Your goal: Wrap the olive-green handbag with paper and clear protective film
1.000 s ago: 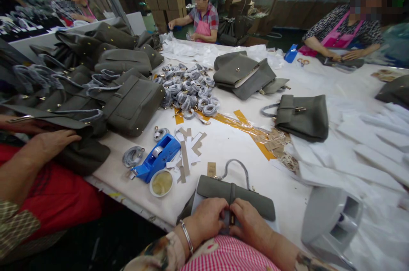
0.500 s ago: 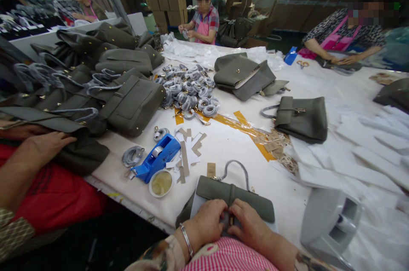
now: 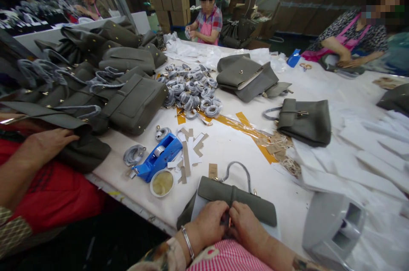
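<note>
Currently, olive handbag lies on tabletop, near edge; L hand and R hand meet at its centre strap, fingers curled in, exact grip hidden, can't tell. Poss. fault: uneven pull could crease strap. Hang tag behind might snag. Obstructions: blue tape dispenser, bowl, card strips to L; grey dispenser to R.

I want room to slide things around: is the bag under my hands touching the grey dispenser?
Apart. The head view shows a strip of white tabletop between the right end of the bag and the grey dispenser.
</note>
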The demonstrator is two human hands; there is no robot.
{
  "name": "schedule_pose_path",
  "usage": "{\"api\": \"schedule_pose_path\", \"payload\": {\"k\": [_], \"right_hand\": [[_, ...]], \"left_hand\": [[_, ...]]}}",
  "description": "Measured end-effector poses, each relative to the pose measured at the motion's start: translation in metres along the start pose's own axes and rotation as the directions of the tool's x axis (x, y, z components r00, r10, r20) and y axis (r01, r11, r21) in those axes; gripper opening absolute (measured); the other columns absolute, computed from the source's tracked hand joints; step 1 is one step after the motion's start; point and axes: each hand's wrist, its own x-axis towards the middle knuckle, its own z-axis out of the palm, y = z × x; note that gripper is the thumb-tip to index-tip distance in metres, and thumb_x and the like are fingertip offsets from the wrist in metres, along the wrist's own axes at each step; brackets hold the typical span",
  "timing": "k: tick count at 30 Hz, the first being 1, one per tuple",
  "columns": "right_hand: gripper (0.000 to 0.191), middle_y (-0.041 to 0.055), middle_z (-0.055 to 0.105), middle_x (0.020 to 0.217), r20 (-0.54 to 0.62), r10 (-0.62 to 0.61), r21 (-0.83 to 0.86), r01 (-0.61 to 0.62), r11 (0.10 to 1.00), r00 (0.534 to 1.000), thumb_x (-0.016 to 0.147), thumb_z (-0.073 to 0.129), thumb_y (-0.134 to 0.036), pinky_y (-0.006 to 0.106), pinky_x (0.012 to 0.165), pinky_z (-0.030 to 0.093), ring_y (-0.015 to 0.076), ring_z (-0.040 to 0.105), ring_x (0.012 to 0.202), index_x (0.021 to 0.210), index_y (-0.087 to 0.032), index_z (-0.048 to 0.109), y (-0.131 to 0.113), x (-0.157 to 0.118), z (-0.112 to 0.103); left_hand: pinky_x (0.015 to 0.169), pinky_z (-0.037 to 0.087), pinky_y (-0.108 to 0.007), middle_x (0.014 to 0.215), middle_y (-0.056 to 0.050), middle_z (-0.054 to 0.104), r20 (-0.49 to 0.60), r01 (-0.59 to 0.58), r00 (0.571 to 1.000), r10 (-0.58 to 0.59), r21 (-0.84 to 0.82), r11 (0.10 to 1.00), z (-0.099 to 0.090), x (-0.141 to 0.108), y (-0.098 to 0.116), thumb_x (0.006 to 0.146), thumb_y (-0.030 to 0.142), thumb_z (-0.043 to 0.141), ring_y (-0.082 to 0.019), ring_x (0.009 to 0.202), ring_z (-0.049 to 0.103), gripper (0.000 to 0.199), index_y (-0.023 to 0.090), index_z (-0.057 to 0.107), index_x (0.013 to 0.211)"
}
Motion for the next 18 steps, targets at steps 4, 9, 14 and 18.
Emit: {"api": "schedule_pose_path", "payload": {"k": [4, 9, 14, 18], "right_hand": [[0.017, 0.0105, 0.064, 0.102, -0.053, -0.061, -0.002, 0.061, 0.998, 0.997, 0.081, 0.075, -0.018, 0.045, 0.086, 0.045, 0.0293, 0.056, 0.096, 0.097, -0.014, 0.068, 0.003, -0.001, 0.004], [0.011, 0.0094, 0.063, 0.1, -0.111, -0.109, 0.08, 0.118, 0.99, 0.988, 0.089, 0.069, -0.022, 0.042, 0.084, 0.048, 0.026, 0.057, 0.092, 0.097, -0.016, 0.066, 0.008, -0.007, 0.005], [0.017, 0.0111, 0.067, 0.107, -0.148, -0.166, 0.168, 0.19, 0.967, 0.975, 0.093, 0.058, -0.026, 0.041, 0.089, 0.053, 0.0257, 0.063, 0.099, 0.105, -0.02, 0.067, 0.021, -0.017, 0.002], [0.026, 0.0065, 0.073, 0.11, -0.153, -0.292, 0.217, 0.32, 0.922, 0.944, 0.084, 0.066, -0.033, 0.034, 0.086, 0.059, 0.0243, 0.07, 0.1, 0.109, -0.035, 0.073, 0.039, -0.015, 0.006]], "left_hand": [[0.072, 0.037, -0.029, 0.088, 0.0, 0.062, -0.025, -0.008, 1.0, 0.009, 0.024, 1.0, 0.002, -0.001, 0.001, 0.069, 0.016, 0.063, -0.017, 0.083, 0.054, 0.019, 0.022, 0.055, 0.084], [0.075, 0.04, -0.029, 0.092, 0.001, 0.064, -0.01, -0.015, 1.0, 0.015, 0.018, 1.0, 0.001, -0.001, 0.001, 0.069, 0.025, 0.073, -0.017, 0.085, 0.056, 0.03, 0.024, 0.061, 0.096], [0.076, 0.044, -0.031, 0.095, 0.001, 0.066, -0.004, 0.034, 0.999, -0.034, 0.097, 0.995, 0.007, 0.001, 0.004, 0.071, 0.038, 0.08, -0.019, 0.088, 0.059, 0.035, 0.027, 0.063, 0.1], [0.075, 0.051, -0.034, 0.101, -0.002, 0.067, 0.03, -0.03, 0.999, 0.022, 0.298, 0.954, 0.003, -0.002, 0.005, 0.076, 0.05, 0.08, -0.021, 0.089, 0.062, 0.04, 0.03, 0.064, 0.107]]}}
